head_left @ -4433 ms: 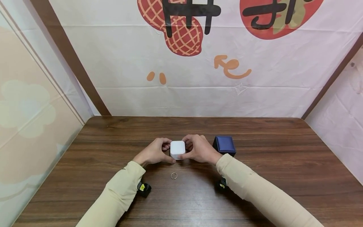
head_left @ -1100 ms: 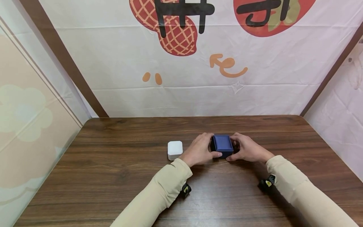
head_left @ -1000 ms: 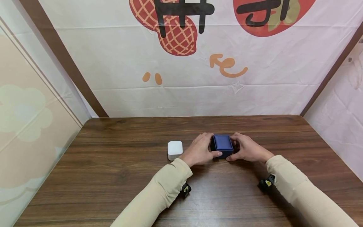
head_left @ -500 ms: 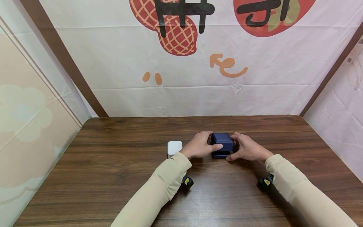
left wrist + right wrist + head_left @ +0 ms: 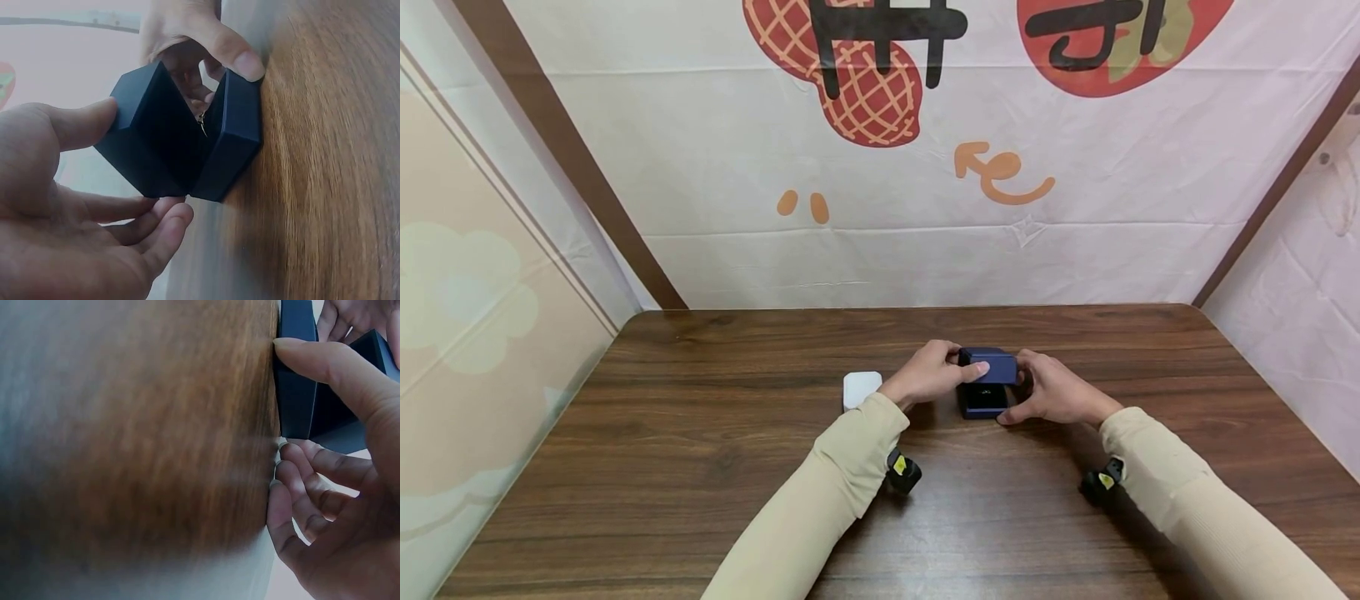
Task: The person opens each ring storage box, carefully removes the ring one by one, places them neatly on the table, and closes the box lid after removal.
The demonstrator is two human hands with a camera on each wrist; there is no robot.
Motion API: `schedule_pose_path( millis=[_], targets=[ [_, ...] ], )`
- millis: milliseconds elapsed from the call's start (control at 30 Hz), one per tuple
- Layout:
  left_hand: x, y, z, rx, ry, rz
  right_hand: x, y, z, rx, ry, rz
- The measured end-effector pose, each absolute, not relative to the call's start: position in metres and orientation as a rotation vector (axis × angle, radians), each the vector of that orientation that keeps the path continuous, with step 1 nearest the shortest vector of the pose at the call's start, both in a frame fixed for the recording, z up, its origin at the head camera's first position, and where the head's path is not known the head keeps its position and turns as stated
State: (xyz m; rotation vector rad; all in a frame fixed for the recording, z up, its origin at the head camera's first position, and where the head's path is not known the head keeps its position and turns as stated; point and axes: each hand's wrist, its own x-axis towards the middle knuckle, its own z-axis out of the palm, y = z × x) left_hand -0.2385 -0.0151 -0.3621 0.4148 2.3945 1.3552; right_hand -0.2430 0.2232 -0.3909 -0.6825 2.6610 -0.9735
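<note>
A dark blue ring box (image 5: pixel 982 412) stands on the table with its lid (image 5: pixel 1000 367) tilted up and back, its black inside showing. My left hand (image 5: pixel 925 375) grips the lid, thumb on its front face and the other fingers behind. From the right, my right hand (image 5: pixel 1054 390) holds the base between thumb and fingers; its thumb (image 5: pixel 312 357) presses the front side in the right wrist view. Inside the box, the left wrist view shows a thin gold ring (image 5: pixel 202 123), partly hidden by the box walls.
A white rounded box (image 5: pixel 861 388) stands left of the blue one, partly behind my left wrist. The dark wooden table (image 5: pixel 700 467) ends at a printed cloth backdrop (image 5: pixel 925 267). Small black wrist cameras hang under both sleeves.
Both hands have gone from the white box to the blue ring box. A ring lying on the table earlier is gone from there. The left hand has lifted the lid; the right hand stays put.
</note>
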Motion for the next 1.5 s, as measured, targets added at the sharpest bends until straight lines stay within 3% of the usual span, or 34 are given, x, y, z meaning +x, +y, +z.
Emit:
schedule_pose_path(
  millis=[933,1500],
  targets=[
    [-0.246,-0.008,-0.366,0.074,2.257,1.614,-0.246,0.221,-0.392,-0.733,2.714,-0.961],
    [-0.217,-0.018,-0.359,0.391,2.831,1.43,-0.246,0.22,-0.394,-0.7,2.708,-0.973]
  ],
)
